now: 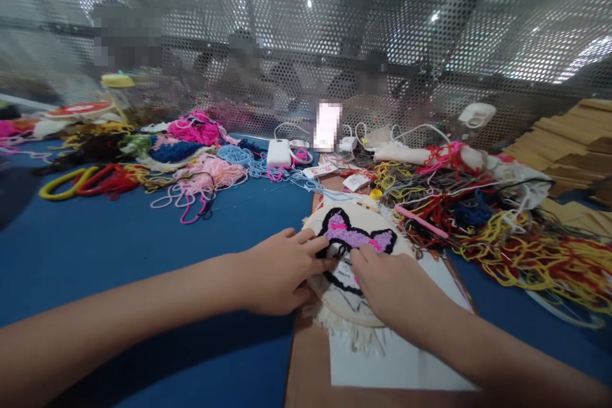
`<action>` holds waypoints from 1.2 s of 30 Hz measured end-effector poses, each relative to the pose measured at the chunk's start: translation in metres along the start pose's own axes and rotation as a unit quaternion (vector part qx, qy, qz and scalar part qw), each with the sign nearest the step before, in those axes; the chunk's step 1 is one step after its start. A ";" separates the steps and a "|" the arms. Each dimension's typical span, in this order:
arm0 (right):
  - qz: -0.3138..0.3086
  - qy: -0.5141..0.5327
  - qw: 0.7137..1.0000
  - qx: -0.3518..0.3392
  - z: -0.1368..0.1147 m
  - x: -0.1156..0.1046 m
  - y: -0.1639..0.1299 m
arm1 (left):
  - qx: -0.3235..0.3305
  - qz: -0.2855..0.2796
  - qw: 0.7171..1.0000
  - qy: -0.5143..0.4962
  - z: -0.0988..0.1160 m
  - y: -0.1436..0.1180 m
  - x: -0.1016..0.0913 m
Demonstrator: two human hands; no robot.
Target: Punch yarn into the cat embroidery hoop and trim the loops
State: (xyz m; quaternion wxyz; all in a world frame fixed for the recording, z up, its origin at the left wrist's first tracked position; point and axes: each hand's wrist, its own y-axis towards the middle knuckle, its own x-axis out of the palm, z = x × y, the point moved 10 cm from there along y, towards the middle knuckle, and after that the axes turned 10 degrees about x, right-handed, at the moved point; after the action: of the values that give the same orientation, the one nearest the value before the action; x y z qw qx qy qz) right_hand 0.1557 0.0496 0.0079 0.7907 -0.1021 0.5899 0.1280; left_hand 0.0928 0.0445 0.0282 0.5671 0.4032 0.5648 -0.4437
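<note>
Fingers touch embroidery, its 2 ears pointing away.

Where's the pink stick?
Head view, right of centre: the pink stick lies by the yarn pile, right of the hooped fabric, beyond the right hand.

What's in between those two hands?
In the head view, part of the stitched picture on the hooped cloth, with its black outline, lies between the left hand and the right hand.
</note>
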 end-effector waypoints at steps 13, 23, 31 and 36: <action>-0.024 -0.013 0.999 0.035 0.008 -0.001 -0.008 | 0.000 -0.012 1.000 0.003 0.000 0.001 0.001; -0.043 -0.017 0.998 0.040 0.006 0.003 -0.006 | 0.002 -0.020 1.000 0.014 -0.001 0.003 0.003; -0.031 -0.012 0.999 0.040 0.005 -0.003 -0.003 | 0.001 -0.014 1.000 0.013 0.000 0.002 0.003; -0.031 -0.013 0.999 0.037 0.004 0.002 -0.003 | 0.004 -0.007 1.000 0.011 0.000 0.002 0.003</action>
State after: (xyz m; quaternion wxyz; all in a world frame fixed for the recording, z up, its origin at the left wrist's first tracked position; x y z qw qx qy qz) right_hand 0.1613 0.0481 0.0072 0.8052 -0.0888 0.5804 0.0827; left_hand 0.0952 0.0448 0.0255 0.5558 0.4062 0.5723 -0.4455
